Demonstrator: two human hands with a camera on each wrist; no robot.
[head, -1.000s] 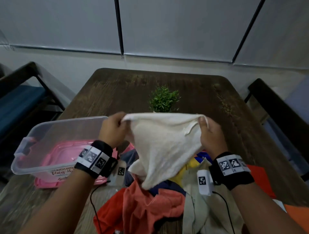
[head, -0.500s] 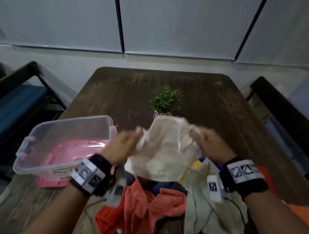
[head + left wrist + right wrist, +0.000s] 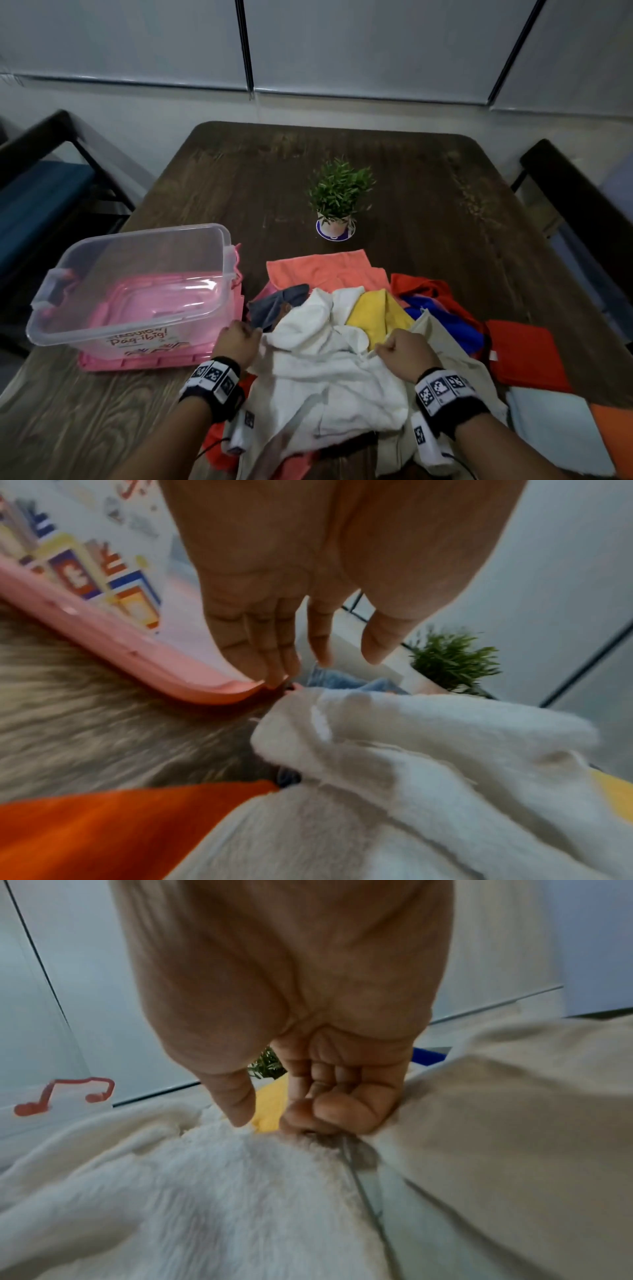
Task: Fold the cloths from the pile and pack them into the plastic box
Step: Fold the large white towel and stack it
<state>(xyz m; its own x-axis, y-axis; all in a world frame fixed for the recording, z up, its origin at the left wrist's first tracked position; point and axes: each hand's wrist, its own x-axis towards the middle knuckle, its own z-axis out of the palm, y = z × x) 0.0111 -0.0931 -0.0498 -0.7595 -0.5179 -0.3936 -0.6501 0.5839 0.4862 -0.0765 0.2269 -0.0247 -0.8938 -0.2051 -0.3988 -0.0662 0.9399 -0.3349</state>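
Note:
A white fluffy cloth point(image 3: 329, 377) point(image 3: 428, 750) point(image 3: 205, 1191) lies spread and rumpled over the pile at the table's near edge. My left hand point(image 3: 239, 342) point(image 3: 346, 658) hovers at its left corner with fingers straight and nothing between them. At the right corner, my right hand point(image 3: 404, 353) point(image 3: 270, 1118) has its fingers curled onto the cloth's edge and its thumb tip on the pile. The clear plastic box point(image 3: 137, 236) stands to the left on its pink lid point(image 3: 161, 363) and holds no cloth.
Under and behind the white cloth lie yellow point(image 3: 376, 311), coral point(image 3: 318, 270), blue point(image 3: 438, 315), red point(image 3: 431, 291), grey point(image 3: 277, 305) and beige point(image 3: 445, 342) cloths. Flat cloths point(image 3: 524, 356) lie at the right. A small potted plant point(image 3: 337, 198) stands mid-table. Dark chairs point(image 3: 34, 192) flank the table.
Both hands have brought the white cloth down from chest height onto the pile and pulled it toward me. The left hand has let go of its corner.

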